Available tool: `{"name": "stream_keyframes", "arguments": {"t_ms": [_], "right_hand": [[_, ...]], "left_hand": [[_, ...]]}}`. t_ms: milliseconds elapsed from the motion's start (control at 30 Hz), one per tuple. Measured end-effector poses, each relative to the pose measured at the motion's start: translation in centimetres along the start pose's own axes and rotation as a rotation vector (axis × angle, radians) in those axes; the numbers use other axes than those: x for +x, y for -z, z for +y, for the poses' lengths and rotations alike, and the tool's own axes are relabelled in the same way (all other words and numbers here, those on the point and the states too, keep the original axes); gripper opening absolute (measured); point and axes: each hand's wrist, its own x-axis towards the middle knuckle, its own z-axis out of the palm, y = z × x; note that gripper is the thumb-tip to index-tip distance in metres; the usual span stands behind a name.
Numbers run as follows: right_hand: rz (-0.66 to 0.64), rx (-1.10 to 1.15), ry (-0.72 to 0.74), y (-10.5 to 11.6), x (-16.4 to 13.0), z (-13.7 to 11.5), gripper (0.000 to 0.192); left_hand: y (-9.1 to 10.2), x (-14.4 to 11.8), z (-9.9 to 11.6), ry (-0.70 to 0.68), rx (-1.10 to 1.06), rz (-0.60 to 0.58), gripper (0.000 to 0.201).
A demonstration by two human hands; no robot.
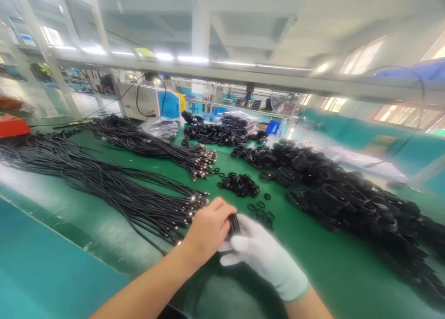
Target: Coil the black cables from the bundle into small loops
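Nearest the camera, the two hands meet over the green surface (313, 263). The bare left hand (208, 231) is curled, its fingers closed around a small black coiled cable (234, 224), which sits pinched between both hands just above the surface. The right hand (264, 256), in a white glove, presses against the left from the other side, its fingers folded onto the same coil.

Just beyond the hands lie a few loose black rings (260, 212), and a little further a small heap of black ties (239, 184). To the left, a long bundle of black cables (104, 184) stretches across the surface, its metal-tipped ends near the left hand. A second bundle (149, 145) lies behind it, ends pointing the same way.

To the right, a wide pile of finished black coils (347, 198) runs from the middle of the surface toward the right edge. Further back sits another cluster of coils (215, 133) beside a stack of bagged coils (239, 120). At the far end stands a white and blue machine (149, 101).
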Motion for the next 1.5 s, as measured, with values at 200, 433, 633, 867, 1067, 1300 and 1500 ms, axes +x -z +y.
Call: {"name": "stream_keyframes", "arguments": {"t_ms": [200, 433, 633, 867, 1067, 1300, 1500], "right_hand": [[-0.046, 0.141, 0.083, -0.5, 0.6, 1.3, 0.037], [-0.082, 0.261, 0.04, 0.3, 0.5, 1.3, 0.031], [-0.178, 0.391, -0.16, 0.2, 0.5, 0.7, 0.056], [0.2, -0.161, 0.043, 0.6, 1.0, 0.6, 0.046], [0.259, -0.237, 0.074, 0.9, 0.3, -0.3, 0.046], [0.967, -1.407, -0.009, 8.3, 1.1, -8.4, 0.05], [1.01, -1.772, -0.271, 15.2, 4.8, -11.2, 0.034]], "left_hand": [[-1.4, -0.7, -0.3, 0.033, -0.114, 0.223, 0.03], [1.0, 1.4, -0.7, 0.17, -0.192, -0.07, 0.027], [3.9, 3.0, -2.8, 0.142, -0.804, -0.563, 0.042], [2.4, 2.8, -3.1, 0.246, -0.588, -0.441, 0.033], [2.3, 2.8, -4.8, 0.401, -0.615, -0.201, 0.033], [1.1, 2.3, -5.2, 0.415, -0.441, -0.272, 0.028], [0.1, 1.8, -4.4, 0.312, -0.175, -0.383, 0.018]]}}
